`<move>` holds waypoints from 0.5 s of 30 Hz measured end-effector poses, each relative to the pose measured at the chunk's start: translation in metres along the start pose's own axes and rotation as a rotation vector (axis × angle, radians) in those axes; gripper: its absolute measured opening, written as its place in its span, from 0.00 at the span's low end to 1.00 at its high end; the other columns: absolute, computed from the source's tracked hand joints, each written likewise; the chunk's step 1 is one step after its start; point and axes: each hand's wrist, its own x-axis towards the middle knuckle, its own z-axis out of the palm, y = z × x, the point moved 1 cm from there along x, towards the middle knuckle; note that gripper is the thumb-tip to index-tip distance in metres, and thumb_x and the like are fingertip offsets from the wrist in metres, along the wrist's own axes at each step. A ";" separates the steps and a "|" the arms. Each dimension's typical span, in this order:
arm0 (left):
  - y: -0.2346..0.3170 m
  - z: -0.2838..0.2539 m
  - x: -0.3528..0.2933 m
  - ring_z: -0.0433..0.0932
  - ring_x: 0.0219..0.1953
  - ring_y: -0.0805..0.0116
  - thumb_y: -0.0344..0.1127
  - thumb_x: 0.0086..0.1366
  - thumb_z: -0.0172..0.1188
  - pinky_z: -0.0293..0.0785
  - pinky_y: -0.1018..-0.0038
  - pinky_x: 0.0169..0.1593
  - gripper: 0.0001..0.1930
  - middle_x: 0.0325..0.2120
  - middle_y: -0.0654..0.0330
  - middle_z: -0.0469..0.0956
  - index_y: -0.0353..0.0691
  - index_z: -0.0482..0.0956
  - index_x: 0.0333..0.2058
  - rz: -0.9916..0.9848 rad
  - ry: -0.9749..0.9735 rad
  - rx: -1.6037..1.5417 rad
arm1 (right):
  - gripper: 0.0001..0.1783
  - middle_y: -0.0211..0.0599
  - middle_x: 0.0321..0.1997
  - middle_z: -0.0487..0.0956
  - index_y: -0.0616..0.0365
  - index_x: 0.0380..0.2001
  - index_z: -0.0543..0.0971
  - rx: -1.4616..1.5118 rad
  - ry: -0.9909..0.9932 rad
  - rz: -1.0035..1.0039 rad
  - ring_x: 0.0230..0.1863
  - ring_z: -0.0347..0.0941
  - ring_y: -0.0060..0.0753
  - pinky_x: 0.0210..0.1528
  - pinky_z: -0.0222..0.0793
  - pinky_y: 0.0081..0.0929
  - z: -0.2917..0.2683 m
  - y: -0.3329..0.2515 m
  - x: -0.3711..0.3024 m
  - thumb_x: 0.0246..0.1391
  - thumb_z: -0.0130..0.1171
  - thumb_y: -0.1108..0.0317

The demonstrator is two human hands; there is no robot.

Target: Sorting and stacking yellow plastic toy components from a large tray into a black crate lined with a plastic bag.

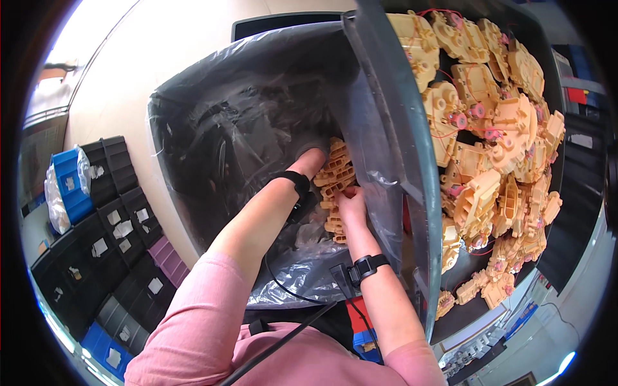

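A column of beige molded plastic parts (pixel 335 181) stands along the right side inside a large bin lined with clear plastic sheeting (pixel 232 116). Reaching deep into the bin, my left hand (pixel 311 162) is beside the upper end of the column. Its fingers are lost in the dark there, so I cannot see what they hold. My right hand (pixel 351 204) is at the column's right edge, its fingers curled in and gripping one of the parts. Each wrist wears a black strap with a small device, and black cables trail from them.
Right of the bin's dark rim (pixel 402 128), a black container holds many loose beige plastic housings (pixel 479 186) with small pink-ended motors and red wires. Stacked black crates (pixel 103 244) stand at the left, with a blue crate (pixel 72 186) and a purple one (pixel 168 260).
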 end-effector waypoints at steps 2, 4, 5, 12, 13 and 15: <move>-0.002 -0.003 -0.005 0.72 0.54 0.52 0.61 0.63 0.45 0.66 0.66 0.52 0.30 0.50 0.49 0.75 0.43 0.76 0.51 -0.051 -0.030 0.029 | 0.18 0.36 0.30 0.73 0.63 0.38 0.68 -0.058 0.008 -0.038 0.29 0.71 0.27 0.30 0.69 0.26 0.000 0.004 0.003 0.50 0.64 0.67; 0.014 -0.011 -0.019 0.73 0.53 0.52 0.61 0.63 0.45 0.66 0.66 0.52 0.30 0.49 0.49 0.76 0.43 0.77 0.50 -0.088 -0.077 0.054 | 0.20 0.37 0.30 0.73 0.63 0.38 0.69 -0.119 0.033 -0.105 0.27 0.71 0.26 0.32 0.68 0.25 -0.009 0.006 0.006 0.49 0.66 0.65; 0.024 -0.021 -0.028 0.72 0.53 0.51 0.61 0.62 0.47 0.66 0.66 0.52 0.30 0.49 0.49 0.76 0.43 0.76 0.50 -0.008 -0.131 0.047 | 0.20 0.37 0.30 0.73 0.63 0.38 0.69 -0.123 0.030 -0.103 0.27 0.71 0.26 0.32 0.68 0.25 -0.009 0.007 0.005 0.49 0.66 0.65; 0.035 -0.054 -0.063 0.71 0.53 0.48 0.58 0.54 0.61 0.67 0.63 0.54 0.37 0.49 0.48 0.75 0.46 0.66 0.58 0.424 -0.401 0.386 | 0.25 0.45 0.41 0.73 0.63 0.43 0.68 -0.342 0.119 -0.296 0.43 0.70 0.43 0.47 0.66 0.35 -0.013 0.001 -0.019 0.45 0.68 0.64; 0.035 -0.054 -0.062 0.71 0.53 0.48 0.58 0.54 0.61 0.67 0.63 0.54 0.37 0.49 0.48 0.75 0.46 0.66 0.58 0.423 -0.400 0.385 | 0.27 0.47 0.44 0.72 0.62 0.45 0.67 -0.321 0.106 -0.323 0.48 0.69 0.47 0.50 0.64 0.37 -0.014 0.005 -0.019 0.44 0.68 0.64; 0.037 -0.057 -0.056 0.73 0.52 0.50 0.56 0.52 0.63 0.68 0.63 0.53 0.39 0.49 0.48 0.75 0.48 0.64 0.60 0.453 -0.478 0.449 | 0.29 0.48 0.46 0.72 0.60 0.47 0.66 -0.360 0.113 -0.350 0.51 0.67 0.48 0.52 0.63 0.38 -0.013 0.000 -0.026 0.44 0.68 0.64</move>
